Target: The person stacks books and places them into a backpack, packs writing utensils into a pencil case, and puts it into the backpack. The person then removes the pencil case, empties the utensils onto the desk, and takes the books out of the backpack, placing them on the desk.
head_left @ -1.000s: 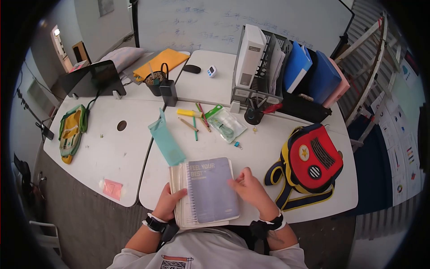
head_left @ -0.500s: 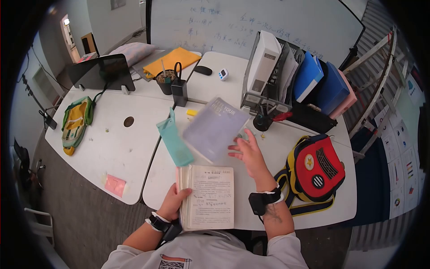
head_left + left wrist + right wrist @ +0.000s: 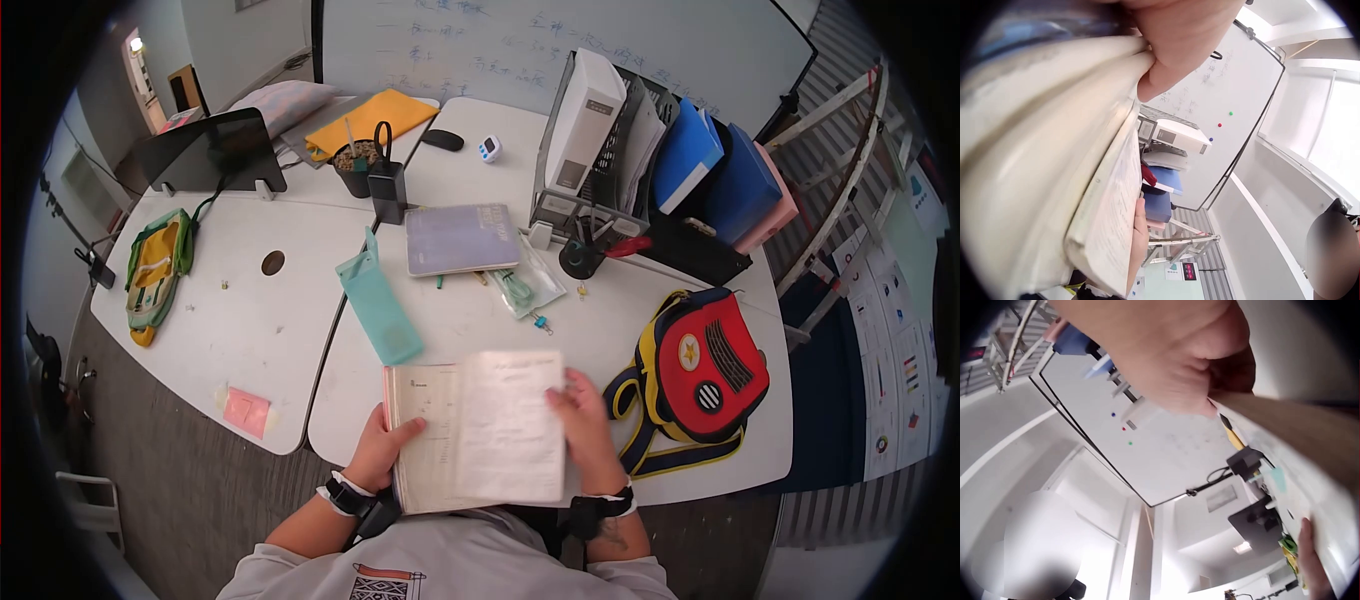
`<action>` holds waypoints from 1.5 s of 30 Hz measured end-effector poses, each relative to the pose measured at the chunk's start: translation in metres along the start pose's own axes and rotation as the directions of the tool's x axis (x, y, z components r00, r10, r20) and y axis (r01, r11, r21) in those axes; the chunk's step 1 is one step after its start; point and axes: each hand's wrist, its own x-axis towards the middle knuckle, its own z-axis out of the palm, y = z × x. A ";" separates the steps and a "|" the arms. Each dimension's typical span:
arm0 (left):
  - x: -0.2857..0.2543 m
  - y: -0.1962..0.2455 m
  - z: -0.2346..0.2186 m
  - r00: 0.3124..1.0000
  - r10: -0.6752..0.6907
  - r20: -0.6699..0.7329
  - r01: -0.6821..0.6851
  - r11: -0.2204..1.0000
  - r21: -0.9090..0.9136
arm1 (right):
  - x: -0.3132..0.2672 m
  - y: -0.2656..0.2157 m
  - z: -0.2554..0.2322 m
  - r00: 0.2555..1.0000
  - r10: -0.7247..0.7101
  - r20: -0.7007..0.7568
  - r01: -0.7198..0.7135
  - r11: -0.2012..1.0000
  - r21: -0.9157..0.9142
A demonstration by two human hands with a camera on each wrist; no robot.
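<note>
An open book [image 3: 510, 430] with printed pages is held low at the desk's front edge. My left hand [image 3: 377, 450] grips its left side, thumb lying on the page; the left wrist view shows thick page blocks [image 3: 1035, 144] under that thumb. My right hand [image 3: 588, 430] pinches the right edge, thumb on top and fingers behind. A purple spiral notebook [image 3: 462, 240] lies farther back, covering most of the pencils. Between the notebook and the open book, to the left, is a teal pencil case [image 3: 382, 310].
A red backpack [image 3: 710, 370] sits at the right. Behind it stand a file rack [image 3: 585, 130] with folders and a black pen holder [image 3: 580, 258]. A clear pouch [image 3: 530, 285] lies beside the notebook. At the left are a green-yellow bag [image 3: 160, 275] and a pink packet [image 3: 247, 412].
The purple notebook left my right hand and landed farther back on the pencils. My right hand came back to the book, which now lies open at a spread in both hands.
</note>
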 end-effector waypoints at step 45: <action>-0.001 -0.005 -0.005 0.997 0.075 0.020 -0.076 0.997 0.007 | -0.023 0.009 0.016 0.966 0.119 0.230 -0.102 0.991 -0.084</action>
